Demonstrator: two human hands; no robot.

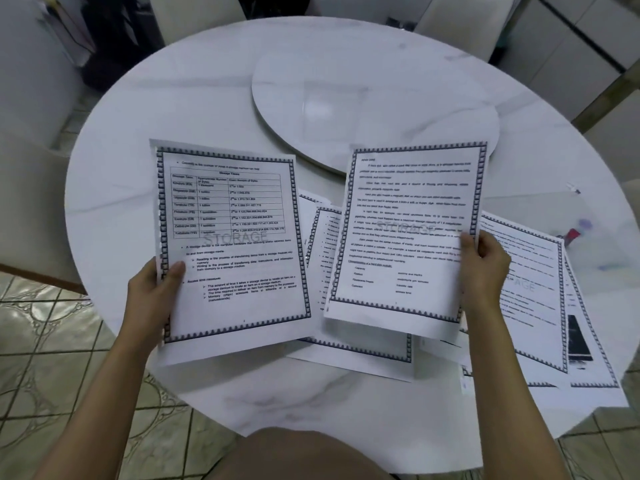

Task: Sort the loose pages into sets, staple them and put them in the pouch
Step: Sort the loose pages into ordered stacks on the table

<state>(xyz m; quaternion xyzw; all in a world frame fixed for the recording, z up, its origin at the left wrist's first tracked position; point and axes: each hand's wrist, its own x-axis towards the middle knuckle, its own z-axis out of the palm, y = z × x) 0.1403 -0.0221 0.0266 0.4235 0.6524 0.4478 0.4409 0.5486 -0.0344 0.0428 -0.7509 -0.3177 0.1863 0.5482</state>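
My left hand (157, 285) grips the left edge of a bordered page with a table (232, 244), thumb on its face, and lifts it above the round white table (138, 109). Beside it, my right hand (485, 261) pinches the right edge of a text page (408, 233), also raised. Beneath both, several loose bordered pages (533, 299) lie spread and overlapping on the table, some past its near right edge. A clear plastic pouch (595, 237) lies flat at the right, with a small red and purple object (573, 233) on or in it.
A round turntable (346, 109) sits in the table's middle. Pale chairs (460, 22) stand around the far side and another (27, 188) at the left. Patterned floor tiles (52, 358) show below. My knee (298, 455) is under the near edge.
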